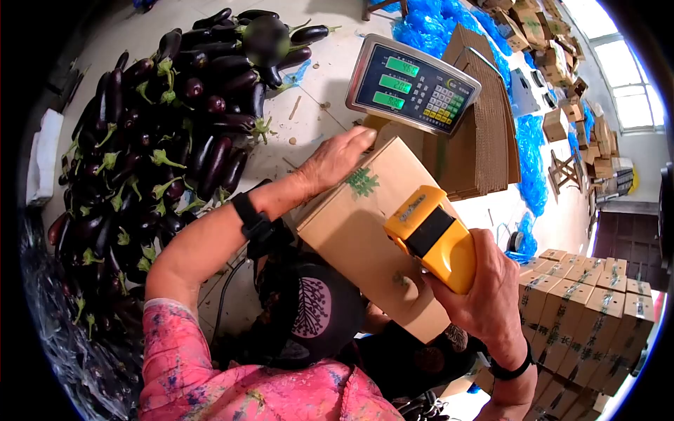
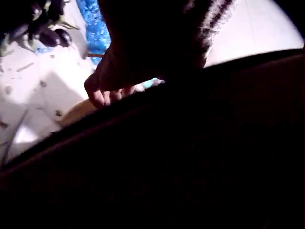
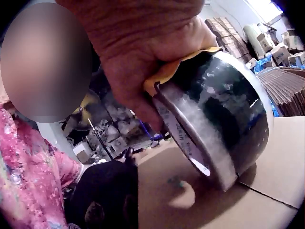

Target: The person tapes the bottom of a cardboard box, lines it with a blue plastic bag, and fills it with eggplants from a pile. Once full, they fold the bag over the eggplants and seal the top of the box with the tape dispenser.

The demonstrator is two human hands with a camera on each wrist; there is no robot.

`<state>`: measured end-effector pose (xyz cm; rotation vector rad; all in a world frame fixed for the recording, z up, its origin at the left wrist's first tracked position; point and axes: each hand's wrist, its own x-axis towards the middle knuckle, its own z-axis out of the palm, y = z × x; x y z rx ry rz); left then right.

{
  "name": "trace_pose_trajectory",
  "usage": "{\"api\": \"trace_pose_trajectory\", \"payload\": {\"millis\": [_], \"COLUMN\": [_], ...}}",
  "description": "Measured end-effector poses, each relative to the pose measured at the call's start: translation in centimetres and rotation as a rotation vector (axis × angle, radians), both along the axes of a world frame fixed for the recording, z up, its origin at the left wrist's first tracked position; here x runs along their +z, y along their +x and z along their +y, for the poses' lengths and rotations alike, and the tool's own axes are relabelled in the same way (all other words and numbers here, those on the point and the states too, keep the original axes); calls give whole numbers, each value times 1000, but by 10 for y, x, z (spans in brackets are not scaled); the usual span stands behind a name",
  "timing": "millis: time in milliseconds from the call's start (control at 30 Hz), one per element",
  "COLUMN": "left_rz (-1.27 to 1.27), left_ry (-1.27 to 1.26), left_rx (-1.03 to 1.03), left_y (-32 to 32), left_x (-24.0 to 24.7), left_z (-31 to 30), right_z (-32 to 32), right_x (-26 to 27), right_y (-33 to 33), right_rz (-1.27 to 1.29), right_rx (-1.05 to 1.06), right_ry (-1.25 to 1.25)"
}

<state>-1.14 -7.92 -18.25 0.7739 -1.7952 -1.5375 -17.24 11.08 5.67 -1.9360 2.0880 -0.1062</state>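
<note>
A closed cardboard box with a green printed leaf mark lies tilted across the person's lap. At its upper left edge the left hand grips the box, fingers bent over the far corner; the left wrist view is mostly dark, with the curled fingers showing at the edge. The right hand holds a yellow tape dispenser by its body, over the box's right part. In the right wrist view, the dispenser's wide roll of clear tape is close over the box's seam.
Left of the box is a big heap of eggplants on the floor. A digital scale with lit green readouts stands beyond the box, beside a stack of flattened cartons. Taped boxes are stacked at right; blue plastic lies behind.
</note>
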Motion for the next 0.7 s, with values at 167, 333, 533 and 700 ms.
{"api": "trace_pose_trajectory", "payload": {"millis": [167,333,533,700], "left_rz": [-190,-629,-844,-953], "left_ry": [-773,-632,-650,-934], "left_rx": [130,41,73,-59], "left_y": [-30,-24,-24,-23], "left_x": [64,114,120,105], "left_z": [20,38,44,33], "right_z": [0,-2,40,117], "right_x": [0,0,16,23], "right_y": [0,-1,-29,-74], "right_rz": [-11,47,38,18], "right_rx": [22,82,93,-63], "right_ry": [-48,-6,22,23]}}
